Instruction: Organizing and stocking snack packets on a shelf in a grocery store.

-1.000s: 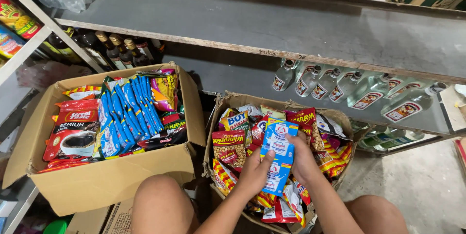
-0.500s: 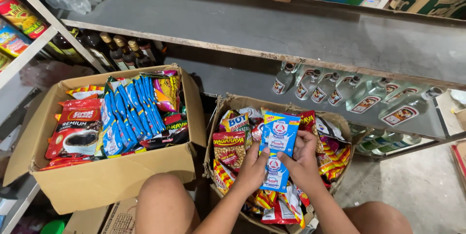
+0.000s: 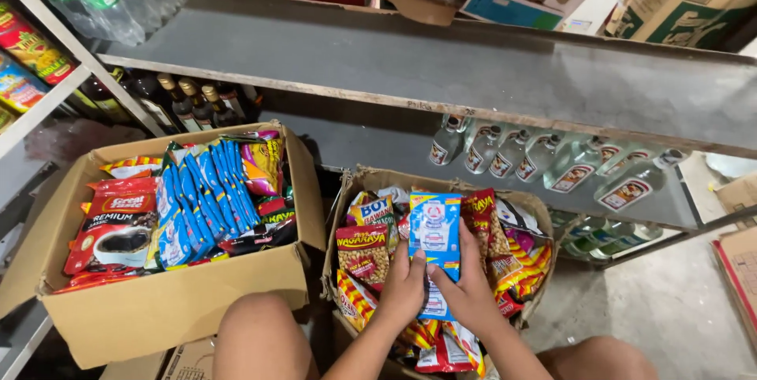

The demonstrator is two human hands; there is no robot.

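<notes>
My left hand and my right hand together hold a strip of blue-and-white sachets upright in front of me. The strip hangs over a worn cardboard box packed with red, yellow and orange snack packets. Both thumbs press on the strip's lower part, which is partly hidden between my hands. To the left stands a larger cardboard box holding blue sachets and red coffee bags.
A long grey shelf runs across above the boxes. Clear glass bottles lie on a lower shelf, dark bottles stand at the left. Cartons sit at the top right. My bare knees are at the bottom. Concrete floor lies to the right.
The sachet strip has turned from tilted to upright and my hands have slid lower on it. The camera has tipped upward slightly, so the boxes sit lower in view.
</notes>
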